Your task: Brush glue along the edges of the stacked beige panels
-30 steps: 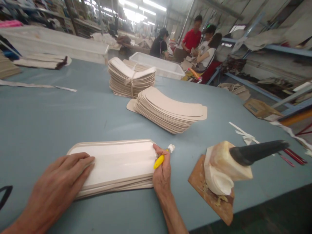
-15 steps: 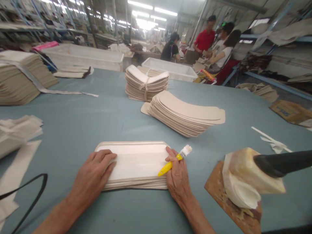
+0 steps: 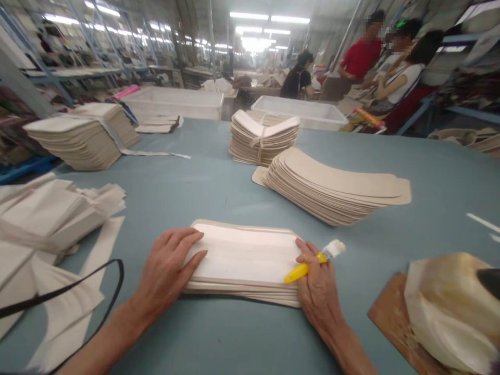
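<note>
Out spread the left hand (image 3: 167, 265), its grip widening between thumb and fingers on the left end of the stack (image 3: 246, 255)! The right hand (image 3: 320, 286) stayed wrapped around the yellow brush (image 3: 299, 272), touching the other end; the stack lay on the table (image 3: 219, 338), seemingly steadied between them.

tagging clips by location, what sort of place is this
Probably a factory workshop, perhaps for soft goods: it has a tied bundle of cut beige panels on the worktable, white plastic bins beyond it and rows of tube lights overhead.
</note>
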Available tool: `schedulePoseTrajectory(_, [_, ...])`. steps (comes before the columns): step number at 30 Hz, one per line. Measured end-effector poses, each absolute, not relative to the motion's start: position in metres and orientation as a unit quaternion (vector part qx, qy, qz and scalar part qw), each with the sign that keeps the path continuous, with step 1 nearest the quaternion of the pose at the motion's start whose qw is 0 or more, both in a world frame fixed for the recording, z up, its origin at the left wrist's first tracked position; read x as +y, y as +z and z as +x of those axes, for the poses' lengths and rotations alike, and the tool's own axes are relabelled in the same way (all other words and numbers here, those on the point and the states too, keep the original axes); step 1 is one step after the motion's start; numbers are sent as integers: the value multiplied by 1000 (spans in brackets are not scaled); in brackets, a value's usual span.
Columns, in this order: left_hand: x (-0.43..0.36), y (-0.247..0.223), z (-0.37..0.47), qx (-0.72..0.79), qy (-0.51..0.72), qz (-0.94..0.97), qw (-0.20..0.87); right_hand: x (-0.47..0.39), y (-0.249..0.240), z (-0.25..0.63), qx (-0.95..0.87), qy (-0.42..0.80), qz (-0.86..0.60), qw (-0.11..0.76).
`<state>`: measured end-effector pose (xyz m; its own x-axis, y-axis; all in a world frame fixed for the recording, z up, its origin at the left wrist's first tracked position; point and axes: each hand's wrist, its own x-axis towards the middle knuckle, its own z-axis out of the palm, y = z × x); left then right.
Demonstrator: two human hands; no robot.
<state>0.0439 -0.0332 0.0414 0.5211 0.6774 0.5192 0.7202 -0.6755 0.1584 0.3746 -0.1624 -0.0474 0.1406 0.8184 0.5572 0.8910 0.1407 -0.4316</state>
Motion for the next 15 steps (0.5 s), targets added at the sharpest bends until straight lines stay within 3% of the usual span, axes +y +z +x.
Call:
schedulePoseTrajectory(4, [-38,44,20,-458,-309,-832,54,-163,-49,375,-657,-61,-652,374])
schedulePoseTrajectory(15, [-49,40,18,-499,-318,-804,-64,-160,-61,380,-656,-56,-639,397])
